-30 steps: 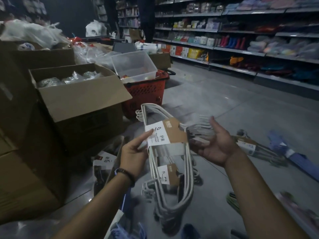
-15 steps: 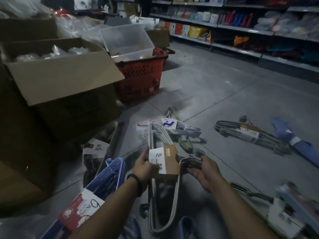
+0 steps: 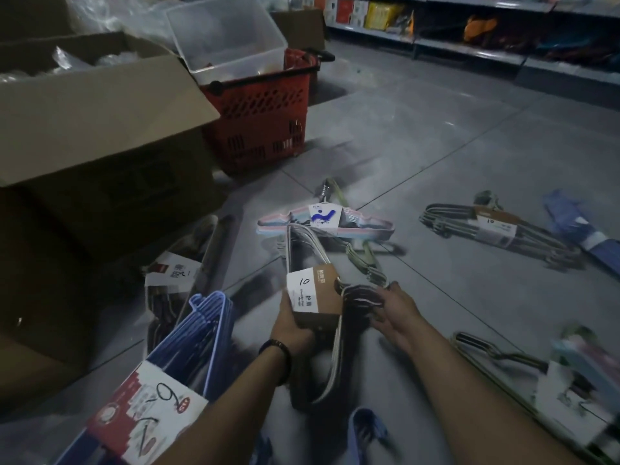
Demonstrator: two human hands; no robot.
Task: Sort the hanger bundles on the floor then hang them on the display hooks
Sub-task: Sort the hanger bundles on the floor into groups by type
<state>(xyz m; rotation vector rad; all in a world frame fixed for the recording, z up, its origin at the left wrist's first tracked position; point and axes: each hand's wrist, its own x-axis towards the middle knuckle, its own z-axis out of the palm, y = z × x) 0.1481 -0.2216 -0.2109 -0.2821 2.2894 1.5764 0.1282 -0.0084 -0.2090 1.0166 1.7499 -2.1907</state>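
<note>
My left hand (image 3: 291, 325) grips a bundle of white hangers (image 3: 313, 293) by its brown and white card marked 10, low over the floor. My right hand (image 3: 394, 313) reaches to the bundle's hooks with loosely bent fingers touching them. A pink and blue hanger bundle (image 3: 327, 221) lies just beyond. A grey bundle with a brown card (image 3: 496, 229) lies to the right, next to a dark blue bundle (image 3: 577, 226). A blue bundle with a red and white card (image 3: 157, 401) lies at the lower left.
A large open cardboard box (image 3: 100, 129) stands at the left. Behind it a red shopping basket (image 3: 261, 109) carries a clear plastic bin (image 3: 228, 35). Store shelves (image 3: 469, 45) run along the back right. More bundles lie at the lower right (image 3: 553, 380).
The white bundle has come down from chest height to just above the floor. My right hand has closed in on its hooks. The view has tilted downward.
</note>
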